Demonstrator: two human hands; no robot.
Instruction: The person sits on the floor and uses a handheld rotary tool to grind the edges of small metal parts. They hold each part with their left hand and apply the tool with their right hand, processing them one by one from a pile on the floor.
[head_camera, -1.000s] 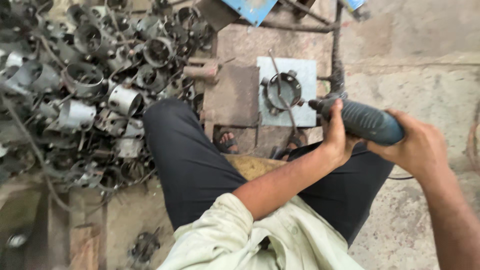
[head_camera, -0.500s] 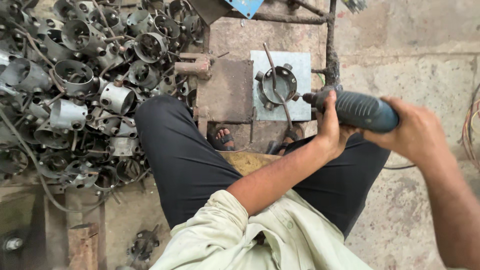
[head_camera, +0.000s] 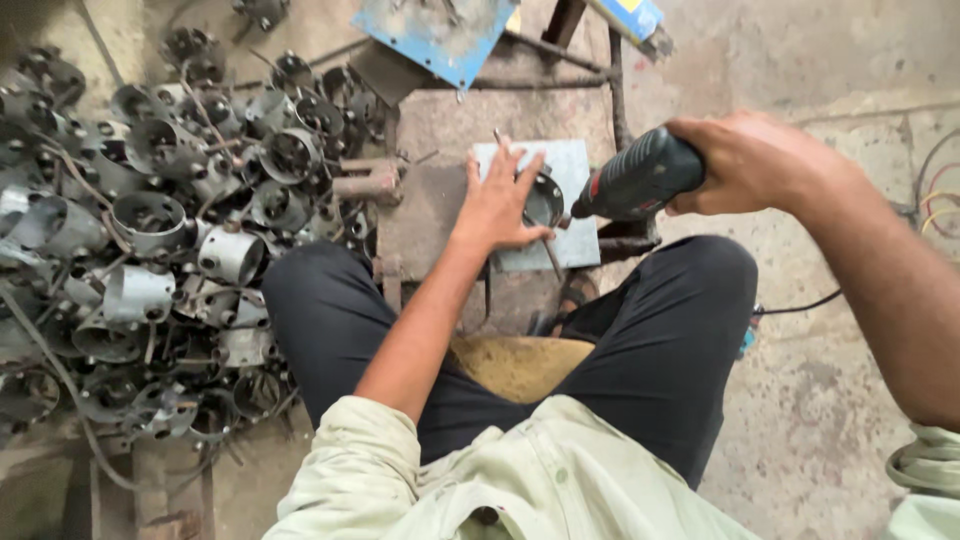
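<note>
while the round metal housing (head_camera: 543, 200) sits on the pale steel plate (head_camera: 580, 165) at the front of the low work stand (head_camera: 430, 215), it's being pinned down by the left hand (head_camera: 497, 205), which is laid flat with fingers spread over its left rim and part of the plate. a thin metal rod (head_camera: 548, 250) can be seen running under that hand, across the housing. the right hand (head_camera: 745, 160) is wrapped tight round the body of a dark power tool (head_camera: 638, 180), whose nose is pointed at the housing's right side; whether it's actually touching can't be told from this angle. the housing looks like stiff, thin-walled sheet metal, fairly light, so it would probably skate or spin on the smooth plate unless pressed down firmly. edges are likely sharp, so it's best held by the outer rim with a flat palm, fingers kept clear of the tool's tip. a big pile of similar grey housings (head_camera: 150, 230) is heaped on the floor to the left, just beside the dark trouser knee (head_camera: 320, 300). a cable (head_camera: 800, 305) is trailed across the concrete on the right.
</note>
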